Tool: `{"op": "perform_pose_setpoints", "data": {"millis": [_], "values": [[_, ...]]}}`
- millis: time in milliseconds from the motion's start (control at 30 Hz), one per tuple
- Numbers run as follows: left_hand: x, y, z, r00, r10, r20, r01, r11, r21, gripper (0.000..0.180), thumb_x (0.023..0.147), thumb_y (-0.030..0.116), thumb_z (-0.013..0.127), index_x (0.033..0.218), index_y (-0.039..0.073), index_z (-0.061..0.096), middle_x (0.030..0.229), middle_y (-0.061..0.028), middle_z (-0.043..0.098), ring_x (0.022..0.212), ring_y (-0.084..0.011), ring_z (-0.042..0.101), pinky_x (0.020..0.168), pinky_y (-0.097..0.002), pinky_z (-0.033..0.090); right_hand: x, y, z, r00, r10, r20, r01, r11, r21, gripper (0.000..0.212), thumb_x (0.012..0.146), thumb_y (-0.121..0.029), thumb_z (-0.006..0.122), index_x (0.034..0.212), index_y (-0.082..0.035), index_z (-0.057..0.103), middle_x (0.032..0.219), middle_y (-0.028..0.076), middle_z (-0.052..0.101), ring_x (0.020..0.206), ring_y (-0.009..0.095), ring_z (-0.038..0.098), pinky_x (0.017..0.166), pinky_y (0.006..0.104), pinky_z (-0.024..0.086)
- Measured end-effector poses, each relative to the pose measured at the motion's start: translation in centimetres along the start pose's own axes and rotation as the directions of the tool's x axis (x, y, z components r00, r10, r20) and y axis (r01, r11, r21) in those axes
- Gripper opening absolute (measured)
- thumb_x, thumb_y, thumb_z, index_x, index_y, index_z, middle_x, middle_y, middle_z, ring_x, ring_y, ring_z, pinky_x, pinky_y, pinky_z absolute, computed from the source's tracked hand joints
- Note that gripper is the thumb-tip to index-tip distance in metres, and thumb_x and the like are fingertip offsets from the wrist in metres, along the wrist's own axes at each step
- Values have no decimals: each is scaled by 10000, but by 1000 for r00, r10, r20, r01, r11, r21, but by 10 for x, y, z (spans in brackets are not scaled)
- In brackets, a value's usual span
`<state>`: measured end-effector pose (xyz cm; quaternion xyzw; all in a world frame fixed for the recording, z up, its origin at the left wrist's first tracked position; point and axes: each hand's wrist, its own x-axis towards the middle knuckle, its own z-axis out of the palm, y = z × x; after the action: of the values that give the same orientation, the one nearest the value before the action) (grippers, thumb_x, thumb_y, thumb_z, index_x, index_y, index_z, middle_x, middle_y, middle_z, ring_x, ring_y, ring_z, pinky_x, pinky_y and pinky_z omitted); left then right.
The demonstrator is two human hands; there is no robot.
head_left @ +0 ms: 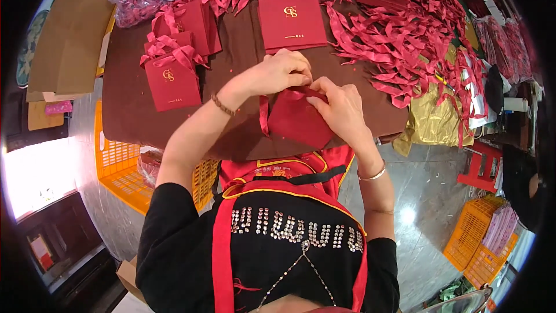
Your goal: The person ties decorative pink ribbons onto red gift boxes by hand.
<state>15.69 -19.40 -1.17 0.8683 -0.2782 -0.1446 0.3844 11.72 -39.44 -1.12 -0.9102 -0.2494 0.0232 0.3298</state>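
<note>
The right hand (339,104) has its thumb pressed on the near face of a red bag (301,120) and its fingers bent over the upper edge, so it looks clamped there. The left hand (284,72), at eleven o'clock of the bag, has its fingers curled close together by that same edge; whether they pinch the ribbon or only brace the edge I cannot tell.

The bag is at the table's near side, below both hands, its plain face toward the wearer. A red ribbon strand (264,116) hangs at its nine o'clock.

The bag looks light and thin, likely stiff card or paper that would crease under a hard squeeze; the ribbon seems soft, smooth and prone to slip. The upper edge, thumb to one side and fingers to the other, seems the safest hold.

At twelve o'clock lies a stack of red bags (292,20), at ten o'clock ribboned bags (172,86), and from one to two o'clock a ribbon heap (385,46).

The knuckles hide the left fingertips and any ribbon holes; the bag's far face is out of sight, and single strands blur together in the heap.
</note>
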Motion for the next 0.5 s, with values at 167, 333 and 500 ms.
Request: {"op": "perform_pose_setpoints", "data": {"millis": [167, 333, 500], "values": [[26, 2, -16, 835, -237, 496, 192, 971, 142, 204, 827, 184, 569, 913, 20, 653, 948, -103, 634, 897, -254, 588, 826, -380, 438, -4, -8, -3, 998, -60, 36, 64, 991, -118, 134, 786, -188, 664, 882, -108, 614, 707, 66, 637, 657, 241, 593, 736, 353, 389], [36, -1, -25, 750, -125, 650, 325, 925, -198, 236, 824, 261, 594, 826, 29, 640, 622, 48, 487, 579, -56, 402, 518, -254, 326, -3, -8, -6, 999, -48, -7, 48, 998, -26, 130, 785, -190, 664, 875, -112, 613, 718, 58, 635, 654, 243, 570, 742, 347, 386], [27, -20, -3, 872, 57, 486, 148, 916, -373, 207, 866, 223, 580, 864, 25, 640, 824, 14, 560, 760, -84, 500, 691, -240, 402, 0, 2, -6, 992, -125, 29, 124, 992, 39, 142, 780, -185, 667, 892, -107, 627, 734, 63, 633, 690, 255, 576, 720, 337, 409]]}}
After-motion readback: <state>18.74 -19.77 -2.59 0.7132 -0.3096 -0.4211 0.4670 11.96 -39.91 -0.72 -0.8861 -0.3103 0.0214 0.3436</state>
